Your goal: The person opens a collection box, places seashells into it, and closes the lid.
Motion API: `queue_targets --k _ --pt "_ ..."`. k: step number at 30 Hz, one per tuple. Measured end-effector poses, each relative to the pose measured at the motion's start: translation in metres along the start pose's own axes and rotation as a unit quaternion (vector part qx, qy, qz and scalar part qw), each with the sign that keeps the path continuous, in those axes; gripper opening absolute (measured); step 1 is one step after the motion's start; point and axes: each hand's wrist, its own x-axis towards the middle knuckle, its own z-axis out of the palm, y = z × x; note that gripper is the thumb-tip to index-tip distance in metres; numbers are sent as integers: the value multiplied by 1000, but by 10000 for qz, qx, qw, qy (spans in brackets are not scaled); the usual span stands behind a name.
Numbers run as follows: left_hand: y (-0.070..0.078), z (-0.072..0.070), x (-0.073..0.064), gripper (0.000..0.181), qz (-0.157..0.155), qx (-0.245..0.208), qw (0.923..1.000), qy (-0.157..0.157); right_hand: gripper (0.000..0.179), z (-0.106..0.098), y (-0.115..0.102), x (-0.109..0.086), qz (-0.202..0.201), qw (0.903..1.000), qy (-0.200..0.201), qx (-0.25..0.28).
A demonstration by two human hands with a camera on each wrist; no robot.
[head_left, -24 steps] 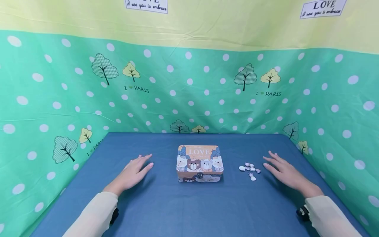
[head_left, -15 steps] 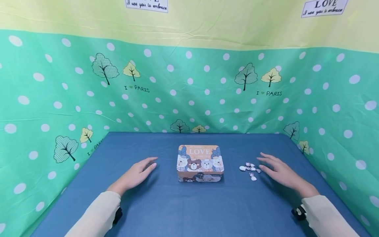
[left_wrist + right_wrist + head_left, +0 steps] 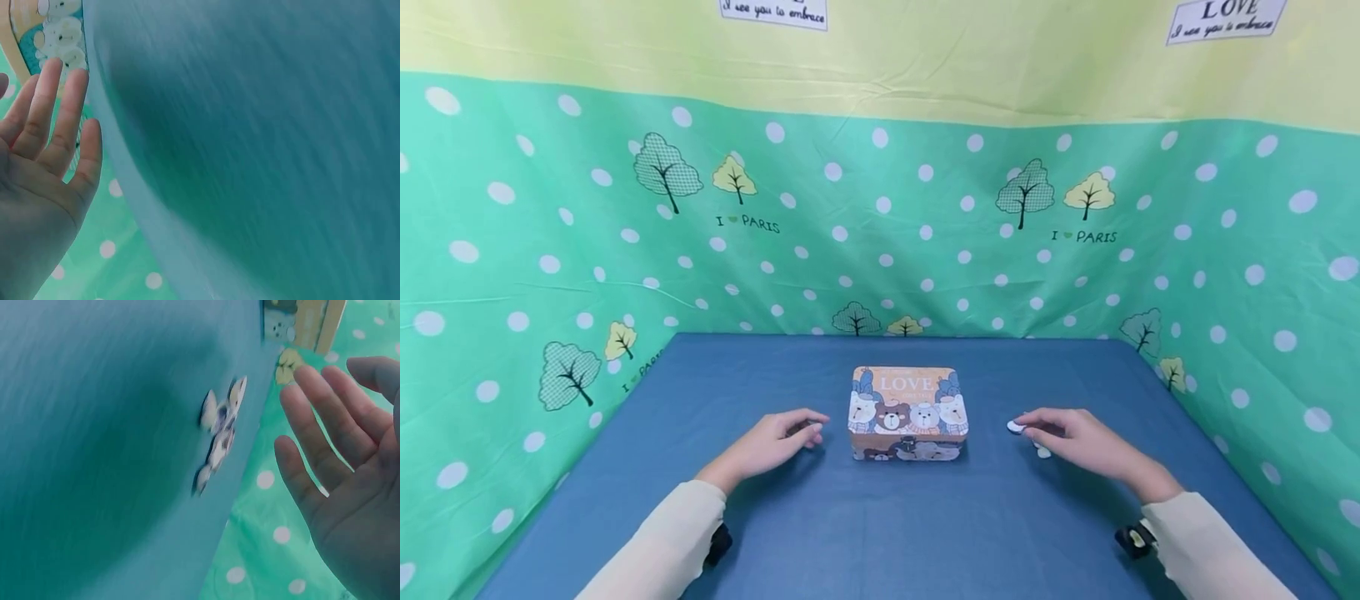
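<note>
A closed tin box (image 3: pixel 908 402) with "LOVE" and cartoon bears on its lid stands mid-table in the head view. My left hand (image 3: pixel 767 448) hovers just left of the tin without touching it; its fingers are relaxed in the left wrist view, holding nothing. On the right, my right hand (image 3: pixel 1088 443) is over several small white-and-purple, shell-shaped pieces (image 3: pixel 219 434), hiding most of them from the head view. One white piece (image 3: pixel 1015 427) shows beside its fingertips. In the right wrist view the fingers are loosely bent and hold nothing, apart from the pieces.
A blue cloth (image 3: pixel 880 533) covers the table. Green and yellow fabric (image 3: pixel 880 204) with dots and trees hangs along the back and both sides. Dark wrist devices (image 3: pixel 1135 540) show below the pale sleeves (image 3: pixel 1206 542).
Both hands have moved inward. The left has come closer to the tin, and the right has passed leftward over the small pieces. The tin stays where it was.
</note>
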Motion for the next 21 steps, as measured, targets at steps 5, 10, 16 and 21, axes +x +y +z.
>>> queue_targets --k 5,10,16,21 --pt "7 10 5 41 76 -144 9999 -13 35 9 -10 5 -44 9989 -402 237" --pt "17 19 9 40 -80 -527 9985 78 36 19 -20 9 -250 9960 -723 464" --pt "27 26 15 41 -455 -955 9936 399 36 34 -32 13 -386 9890 -1118 884" --pt "31 33 20 45 -517 -1420 9866 620 37 48 -39 18 -496 9865 -1318 832"
